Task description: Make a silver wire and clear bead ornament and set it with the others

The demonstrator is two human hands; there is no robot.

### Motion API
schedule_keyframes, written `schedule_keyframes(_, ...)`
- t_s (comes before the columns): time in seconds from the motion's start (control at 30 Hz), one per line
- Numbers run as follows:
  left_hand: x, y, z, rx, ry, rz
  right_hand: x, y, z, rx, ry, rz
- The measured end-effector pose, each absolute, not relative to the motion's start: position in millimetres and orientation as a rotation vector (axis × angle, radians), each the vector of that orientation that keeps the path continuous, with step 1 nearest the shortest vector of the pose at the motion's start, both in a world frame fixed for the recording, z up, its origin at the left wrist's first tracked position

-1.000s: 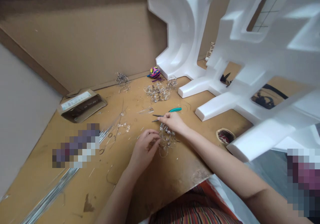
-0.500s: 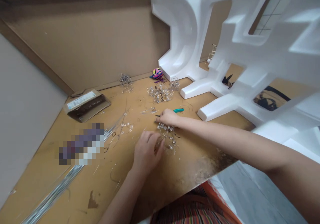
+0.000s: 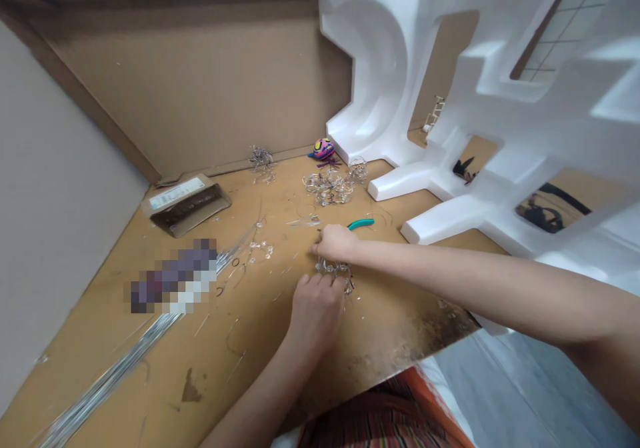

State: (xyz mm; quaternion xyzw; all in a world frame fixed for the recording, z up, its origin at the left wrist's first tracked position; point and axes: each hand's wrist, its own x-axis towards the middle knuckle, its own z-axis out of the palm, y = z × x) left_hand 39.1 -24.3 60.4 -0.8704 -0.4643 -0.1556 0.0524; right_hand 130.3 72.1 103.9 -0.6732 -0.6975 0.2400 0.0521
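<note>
My left hand (image 3: 316, 307) is closed over a tangle of thin wire with clear beads (image 3: 336, 271) on the brown cardboard sheet (image 3: 210, 341). My right hand (image 3: 334, 241) is just behind it, fingers curled round pliers with teal handles (image 3: 361, 224); the pliers' tip is hidden by the hand. The two hands almost touch over the wire piece.
A pile of finished wire-and-bead pieces (image 3: 329, 187) and a colourful ball (image 3: 323, 149) lie farther back. An open cardboard box (image 3: 186, 203) sits at the left. Long steel wires (image 3: 125, 361) run along the front left. Large white foam blocks (image 3: 450, 135) stand at the right.
My left hand has moved forward and up onto the wire piece, covering most of it. My right hand stays on the pliers. The view has shifted slightly rightward.
</note>
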Motion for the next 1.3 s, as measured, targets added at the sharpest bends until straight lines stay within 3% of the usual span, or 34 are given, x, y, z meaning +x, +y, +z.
schedule_keyframes(0.2, 33.8, -20.4, 57.7, -2.803, -1.352, -0.666, 121.3, 63.9, 103.9, -1.875, -2.286, 0.702)
schedule_keyframes(0.33, 31.5, -18.0, 53.0, -2.820, -1.426, -0.523, 124.0, 63.1, 98.0, -1.698, -2.332, 0.692)
schedule_keyframes(0.4, 31.5, -18.8, 51.8, -2.831, -1.448, -0.476, 127.7, 65.9, 96.7, -1.592, -2.276, 0.824)
schedule_keyframes(0.5, 32.1, -21.5, 53.8, -2.867, -1.489, -0.540, 135.4, 75.4, 96.1, -1.528, -2.090, 1.307)
schedule_keyframes(0.57, 32.0, -23.2, 57.2, -2.894, -1.520, -0.550, 140.2, 83.8, 95.1, -1.508, -2.077, 1.399)
schedule_keyframes(0.73, 28.5, -25.5, 63.8, -2.918, -1.467, -0.496, 138.8, 100.5, 93.3, -1.544, -2.405, 0.833)
schedule_keyframes(1.1, 33.8, -41.8, 61.4, -2.831, -0.873, -0.959, 127.0, 123.0, 128.3, -1.527, -2.663, 0.249)
schedule_keyframes(1.2, 28.4, -34.5, 61.3, -2.778, -0.986, -1.191, 144.6, 128.8, 137.7, -1.541, -2.606, 0.245)
schedule_keyframes(1.3, 9.3, -19.7, 68.7, -2.562, -1.564, -1.503, 169.6, 133.5, 144.3, -1.563, -2.560, 0.254)
